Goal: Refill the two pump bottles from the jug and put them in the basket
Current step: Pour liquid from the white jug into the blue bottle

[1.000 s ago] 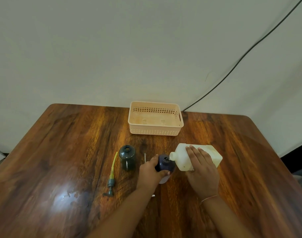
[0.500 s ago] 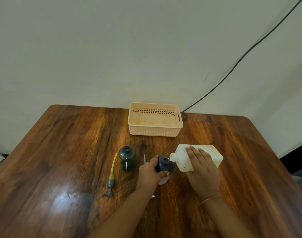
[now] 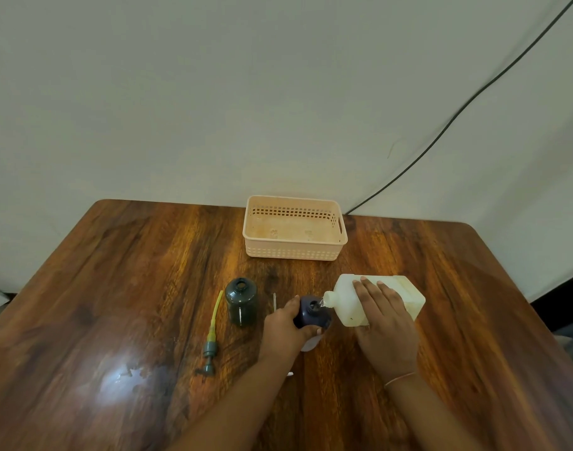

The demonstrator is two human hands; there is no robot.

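My left hand (image 3: 283,325) grips a dark purple pump bottle (image 3: 312,312) with its mouth uncovered, standing on the table. My right hand (image 3: 384,320) holds a white translucent jug (image 3: 347,297) tipped sideways, its spout right at the purple bottle's mouth. A second dark green bottle (image 3: 241,301), also without its pump, stands to the left. Its pump head with a yellow tube (image 3: 213,333) lies on the table beside it. The peach basket (image 3: 295,252) sits behind, with nothing in it.
A thin white tube (image 3: 274,301) lies between the two bottles, and a pale cap shows under my left hand. The wooden table (image 3: 116,288) reaches the wall; a black cable (image 3: 457,112) runs down the wall at the right.
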